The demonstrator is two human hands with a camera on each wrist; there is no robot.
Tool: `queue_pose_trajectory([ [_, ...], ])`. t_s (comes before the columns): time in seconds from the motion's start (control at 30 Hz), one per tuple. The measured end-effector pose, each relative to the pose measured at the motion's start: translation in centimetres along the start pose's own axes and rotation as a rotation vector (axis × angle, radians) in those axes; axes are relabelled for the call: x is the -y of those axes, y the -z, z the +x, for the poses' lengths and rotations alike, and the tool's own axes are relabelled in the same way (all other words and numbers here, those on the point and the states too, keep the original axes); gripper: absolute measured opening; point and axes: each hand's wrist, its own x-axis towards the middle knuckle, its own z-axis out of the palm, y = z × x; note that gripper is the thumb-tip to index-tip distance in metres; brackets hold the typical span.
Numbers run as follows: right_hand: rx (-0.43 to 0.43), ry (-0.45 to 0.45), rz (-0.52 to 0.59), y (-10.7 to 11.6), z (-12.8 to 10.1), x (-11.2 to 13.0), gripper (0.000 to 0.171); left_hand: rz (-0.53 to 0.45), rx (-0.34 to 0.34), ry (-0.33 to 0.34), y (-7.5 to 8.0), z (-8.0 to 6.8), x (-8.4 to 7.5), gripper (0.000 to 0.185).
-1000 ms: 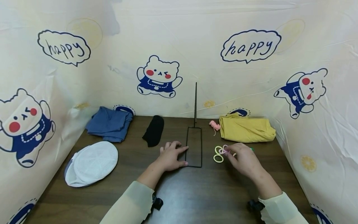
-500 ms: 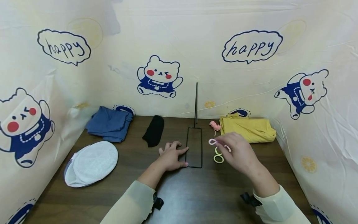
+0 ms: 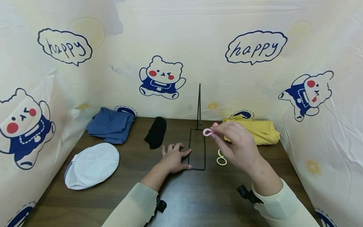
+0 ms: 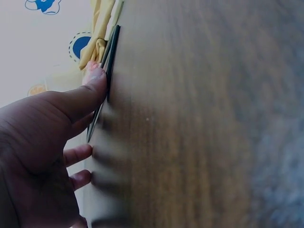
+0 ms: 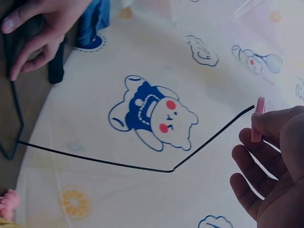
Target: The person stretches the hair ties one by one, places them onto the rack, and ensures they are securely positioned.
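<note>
A black wire stand (image 3: 197, 148) has a rectangular base flat on the dark table and a thin upright rod (image 3: 199, 105). My left hand (image 3: 173, 159) lies flat, fingers straight, pressing the base's left edge (image 4: 105, 71). My right hand (image 3: 236, 145) is raised above the table and pinches a small pink ring (image 3: 207, 132) beside the rod; the right wrist view shows the pink ring (image 5: 259, 118) next to the rod's tip (image 5: 251, 108). Two yellow rings (image 3: 221, 158) lie on the table to the right of the base.
At the back lie a folded blue cloth (image 3: 112, 124), a black sock (image 3: 156, 131), a small pink item (image 3: 214, 125) and a folded yellow cloth (image 3: 256, 130). A white mesh cap (image 3: 92, 165) sits front left. Printed fabric walls (image 3: 42, 94) enclose the table.
My right hand picked the pink ring up from the pile of rings and carried it up and left toward the rod. The left hand stayed on the base.
</note>
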Motion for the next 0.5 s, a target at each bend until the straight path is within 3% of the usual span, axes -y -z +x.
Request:
queue_pose_trajectory([
  [0.5,0.045,-0.018,-0.123,-0.3,2.2,0.7,0.02,-0.04,0.037,0.044,0.3,0.4,-0.2,0.079],
])
